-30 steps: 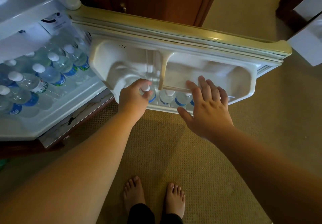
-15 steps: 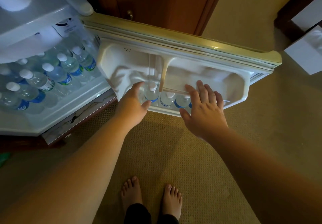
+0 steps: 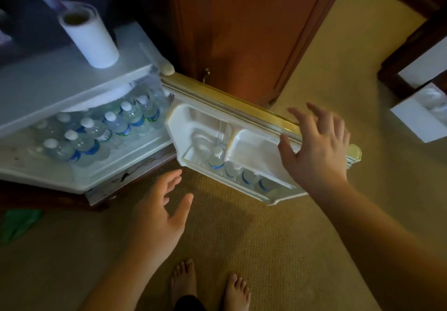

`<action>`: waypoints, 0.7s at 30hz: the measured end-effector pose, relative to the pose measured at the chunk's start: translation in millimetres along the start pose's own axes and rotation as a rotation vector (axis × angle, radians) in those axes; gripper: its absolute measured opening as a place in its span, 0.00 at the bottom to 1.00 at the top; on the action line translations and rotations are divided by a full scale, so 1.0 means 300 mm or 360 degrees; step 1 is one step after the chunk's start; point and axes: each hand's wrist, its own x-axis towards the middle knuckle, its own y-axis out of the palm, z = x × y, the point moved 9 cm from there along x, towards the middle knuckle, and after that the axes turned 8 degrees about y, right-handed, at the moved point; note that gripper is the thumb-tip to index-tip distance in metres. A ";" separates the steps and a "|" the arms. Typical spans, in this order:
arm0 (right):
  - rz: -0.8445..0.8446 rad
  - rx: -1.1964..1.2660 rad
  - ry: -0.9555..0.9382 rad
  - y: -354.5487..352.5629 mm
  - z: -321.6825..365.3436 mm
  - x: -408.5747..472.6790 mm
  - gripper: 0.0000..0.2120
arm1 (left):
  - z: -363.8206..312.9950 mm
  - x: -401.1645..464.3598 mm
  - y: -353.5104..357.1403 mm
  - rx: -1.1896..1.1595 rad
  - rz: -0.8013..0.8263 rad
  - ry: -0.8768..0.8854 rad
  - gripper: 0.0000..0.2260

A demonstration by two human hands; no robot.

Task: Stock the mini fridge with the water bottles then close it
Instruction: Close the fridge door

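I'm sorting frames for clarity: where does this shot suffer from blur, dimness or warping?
Head view: the right hand is motion-blurred at the fingers; the left hand is sharper. The room is dim, with light falling on the fridge door and the carpet. The wide lens bends the paper towel roll outward.

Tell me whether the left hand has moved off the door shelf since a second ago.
Yes. The left hand has pulled back toward the person, now open over the carpet, clear of the door shelf and the bottle it was touching.
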 end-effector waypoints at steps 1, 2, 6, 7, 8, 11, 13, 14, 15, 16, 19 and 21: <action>0.0187 -0.0077 0.0073 0.027 -0.019 0.041 0.26 | -0.016 -0.006 -0.026 -0.0002 -0.0021 -0.0008 0.23; 0.0442 -0.0144 0.0137 0.072 -0.035 0.062 0.27 | -0.029 -0.012 -0.050 0.0006 -0.0028 -0.0025 0.22; 0.1015 -0.0316 0.0193 0.185 -0.042 0.017 0.27 | -0.067 -0.043 -0.130 0.0082 -0.0041 -0.0073 0.22; 0.1019 -0.0291 0.0211 0.179 -0.033 0.009 0.27 | -0.075 -0.055 -0.152 0.0092 -0.0065 -0.0078 0.22; 0.1035 -0.0253 0.0240 0.171 -0.025 0.002 0.26 | -0.083 -0.066 -0.175 0.0105 -0.0090 -0.0084 0.22; 0.1143 -0.0125 0.0292 0.159 0.004 -0.036 0.27 | -0.093 -0.103 -0.240 0.0130 -0.0161 -0.0090 0.21; 0.1204 -0.0044 0.0277 0.150 0.044 -0.084 0.27 | -0.084 -0.122 -0.290 0.0132 -0.0203 -0.0130 0.21; 0.1232 -0.0013 0.0270 0.146 0.069 -0.115 0.27 | -0.078 -0.127 -0.320 0.0159 -0.0223 -0.0144 0.20; 0.1265 0.0013 0.0270 0.145 0.097 -0.148 0.27 | -0.072 -0.131 -0.355 0.0216 -0.0250 -0.0149 0.20; 0.1300 0.0039 0.0278 0.148 0.128 -0.182 0.27 | -0.062 -0.131 -0.395 0.0291 -0.0286 -0.0156 0.20; 0.1373 0.0182 0.0358 0.173 0.215 -0.286 0.29 | -0.012 -0.099 -0.525 0.0511 -0.0385 -0.0230 0.23; 0.1430 0.0391 0.0443 0.200 0.301 -0.366 0.29 | 0.036 -0.054 -0.627 0.0643 -0.0439 -0.0270 0.25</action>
